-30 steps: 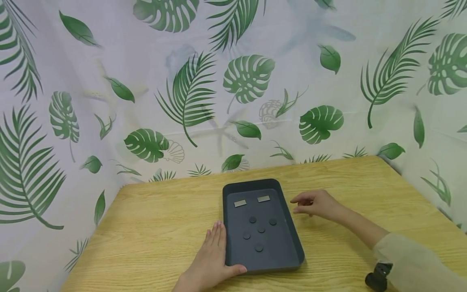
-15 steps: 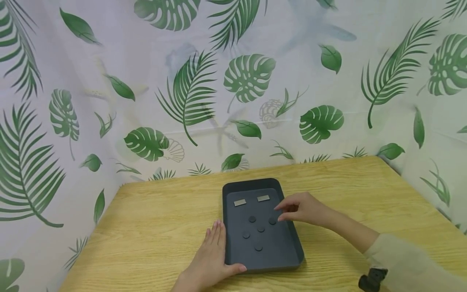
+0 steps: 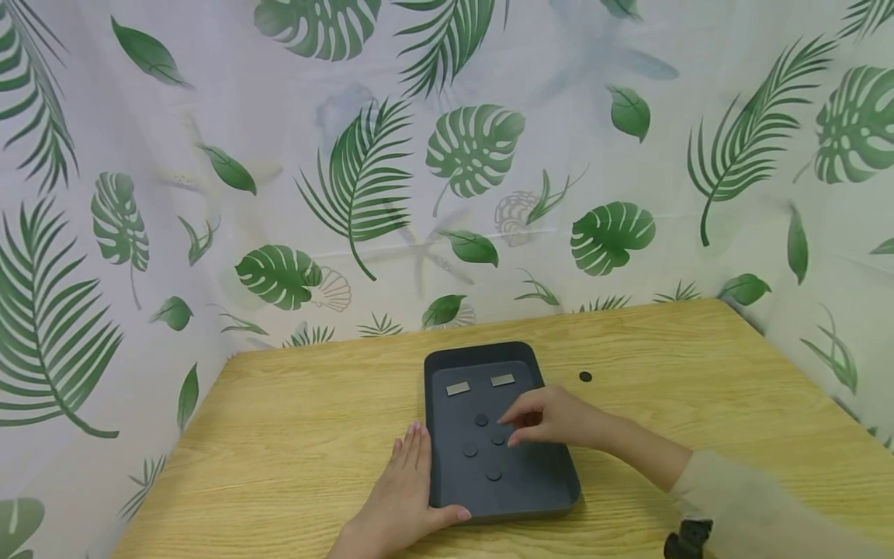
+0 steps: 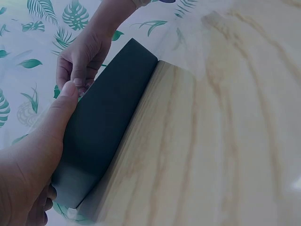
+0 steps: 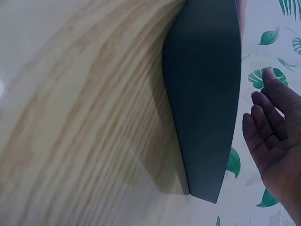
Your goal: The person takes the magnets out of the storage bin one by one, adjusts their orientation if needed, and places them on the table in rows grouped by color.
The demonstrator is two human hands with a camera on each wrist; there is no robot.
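Observation:
In the head view, a dark grey rectangular tray (image 3: 538,485) sits on the wooden table. Several small dark discs (image 3: 493,476) and two silvery rectangular plates, one left (image 3: 457,388) and one right (image 3: 502,380), lie on its floor. My left hand (image 3: 401,497) rests along the tray's left side, fingers straight, thumb at the near rim. Over the tray's right half hangs my right hand (image 3: 559,419), thumb and forefinger apart with a gap between them, fingertips right by two discs. The hand hides part of the tray floor.
One black disc (image 3: 585,376) lies on the table (image 3: 314,419), right of the tray. A curtain (image 3: 419,178) printed with green leaves stands behind the table and along both sides.
My right hand has moved left from beside the tray to over its floor. The black disc on the table now shows where the hand was. The left hand has stayed put.

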